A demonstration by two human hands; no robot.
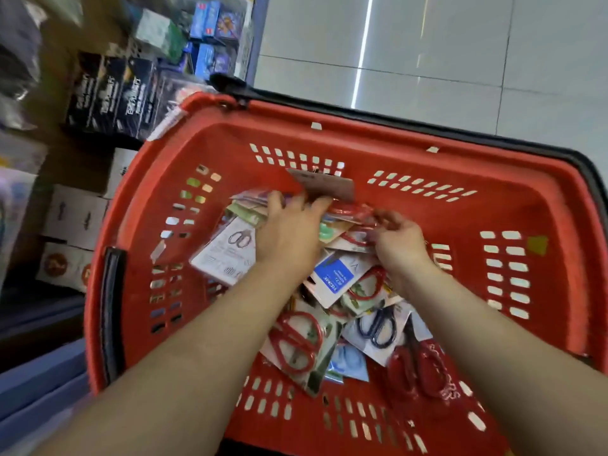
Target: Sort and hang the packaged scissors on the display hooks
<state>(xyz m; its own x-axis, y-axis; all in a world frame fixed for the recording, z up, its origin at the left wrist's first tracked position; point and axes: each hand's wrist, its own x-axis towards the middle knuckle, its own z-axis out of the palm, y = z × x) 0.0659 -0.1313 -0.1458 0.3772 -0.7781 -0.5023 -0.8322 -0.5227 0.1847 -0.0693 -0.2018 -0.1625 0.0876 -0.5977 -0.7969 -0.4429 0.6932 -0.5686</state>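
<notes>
Both arms reach down into a red basket (362,130), where the packaged scissors (332,281) lie in a loose heap under and between the hands. The left hand (289,235) lies palm down on the far part of the heap, its fingers (301,202) curled over the edge of a bundle of packs (250,199) and gripping it. Just beyond those fingers a brown card (325,187) stands up against the basket's far wall. The right hand (399,240) is just beside the left, its fingers bent and pinching a red-handled pack (352,212) that lies between the two hands; blur hides how firmly. To the left of the left hand a white pack (227,251) with a printed pair of scissors lies tilted. Nearer the person, below the left forearm, is a pack of large red scissors (296,340), and below the right wrist a blue-handled pair (378,327). Dark boxes (108,97) stand well to the left of the hands, outside the basket, and a pale tiled floor (460,60) lies beyond it.
</notes>
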